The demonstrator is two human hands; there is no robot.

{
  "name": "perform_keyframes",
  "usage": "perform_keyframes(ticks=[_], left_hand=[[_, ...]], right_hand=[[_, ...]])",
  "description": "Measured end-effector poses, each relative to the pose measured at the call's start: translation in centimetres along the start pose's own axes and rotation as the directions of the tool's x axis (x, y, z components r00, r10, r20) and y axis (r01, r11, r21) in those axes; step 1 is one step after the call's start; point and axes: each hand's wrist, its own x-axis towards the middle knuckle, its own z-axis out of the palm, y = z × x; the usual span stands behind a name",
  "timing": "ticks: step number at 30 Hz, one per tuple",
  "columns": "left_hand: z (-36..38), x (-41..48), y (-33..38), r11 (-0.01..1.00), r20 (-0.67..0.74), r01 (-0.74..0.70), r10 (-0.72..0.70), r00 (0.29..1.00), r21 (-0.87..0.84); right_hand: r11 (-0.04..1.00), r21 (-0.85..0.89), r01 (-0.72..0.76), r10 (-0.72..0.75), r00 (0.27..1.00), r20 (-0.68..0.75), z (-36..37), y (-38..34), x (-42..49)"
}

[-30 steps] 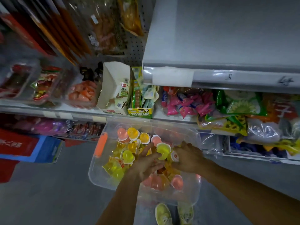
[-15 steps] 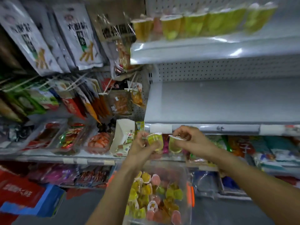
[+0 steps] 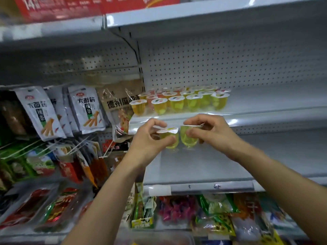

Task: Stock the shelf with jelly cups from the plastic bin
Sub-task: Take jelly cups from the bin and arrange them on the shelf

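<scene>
Head view: since half a second ago both hands have come up from bin height to just under the shelf (image 3: 274,101) lip. My left hand (image 3: 150,138) pinches the left cup (image 3: 169,137) and my right hand (image 3: 212,133) the right cup (image 3: 188,137), side by side, almost touching, neither yet set down. The rows of cups (image 3: 178,101) already fill the shelf's left end; the right stretch is bare, so I judge plenty remains. The plastic bin (image 3: 159,238) is only a pale blur at the bottom edge, and I cannot see its contents.

Top left: red signage (image 3: 70,6). Left bay: white snack packets (image 3: 39,112) hanging, clear printed bag (image 3: 120,105) beside them, orange-red sachets (image 3: 85,165) below. Bottom row, left to right: red vacuum packs (image 3: 35,206), yellow-green carton (image 3: 142,214), pink-wrapped sweets (image 3: 177,207), green bags (image 3: 217,204).
</scene>
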Motion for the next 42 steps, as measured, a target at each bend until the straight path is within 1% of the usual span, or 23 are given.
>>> perform_keyframes(ticks=[3, 5, 8, 13, 17, 21, 24, 27, 31, 33, 36, 42], left_hand=[[0.8, 2.4, 3.9, 0.991, 0.013, -0.107, 0.106, 0.994, 0.082], [1.7, 4.5, 6.3, 0.982, 0.016, -0.158, 0.157, 0.987, 0.104], [3.6, 8.1, 8.9, 0.97, 0.034, -0.2, 0.197, 0.98, 0.141], [7.4, 15.1, 11.6, 0.956, 0.057, -0.205, 0.197, 0.979, 0.209], [10.0, 20.8, 12.1, 0.951, 0.009, -0.148, 0.151, 0.988, 0.272], [11.6, 25.6, 11.5, 0.926, -0.025, -0.086, 0.102, 0.995, 0.368], [12.3, 28.3, 10.7, 0.901, -0.042, -0.069, 0.096, 0.995, 0.429], [13.1, 30.2, 10.0, 0.907, -0.053, -0.048, 0.077, 0.996, 0.418], [14.1, 32.1, 9.1, 0.914, -0.064, -0.036, 0.068, 0.996, 0.405], [14.5, 32.8, 8.7, 0.922, -0.063, -0.028, 0.057, 0.996, 0.385], [14.8, 33.5, 8.4, 0.922, -0.068, -0.014, 0.044, 0.997, 0.387], [15.4, 34.2, 8.1, 0.923, -0.06, 0.016, 0.008, 0.998, 0.384]], right_hand=[[0.995, -0.032, 0.093, -0.095, 0.994, -0.05, -2.6, -2.5, 1.9], [0.99, -0.041, 0.138, -0.141, 0.988, -0.063, -4.8, -3.7, 3.4], [0.984, -0.079, 0.158, -0.166, 0.98, -0.106, -8.3, -4.5, 6.3], [0.978, -0.165, 0.126, -0.156, 0.97, -0.184, -13.9, -3.3, 12.0], [0.96, -0.272, 0.068, -0.125, 0.972, -0.201, -17.9, -0.7, 16.9], [0.908, -0.418, 0.013, -0.088, 0.983, -0.159, -20.8, 3.2, 21.3], [0.885, -0.464, -0.02, -0.029, 0.995, -0.098, -22.0, 5.6, 24.2], [0.837, -0.546, -0.041, 0.013, 0.998, -0.054, -22.1, 7.5, 26.6], [0.797, -0.601, -0.06, 0.062, 0.998, -0.018, -21.6, 9.8, 29.0], [0.778, -0.627, -0.047, 0.064, 0.998, 0.004, -21.3, 10.6, 29.8], [0.771, -0.636, -0.032, 0.071, 0.997, 0.036, -20.8, 11.3, 30.6], [0.767, -0.642, -0.02, 0.065, 0.997, 0.046, -21.1, 12.0, 30.9]])
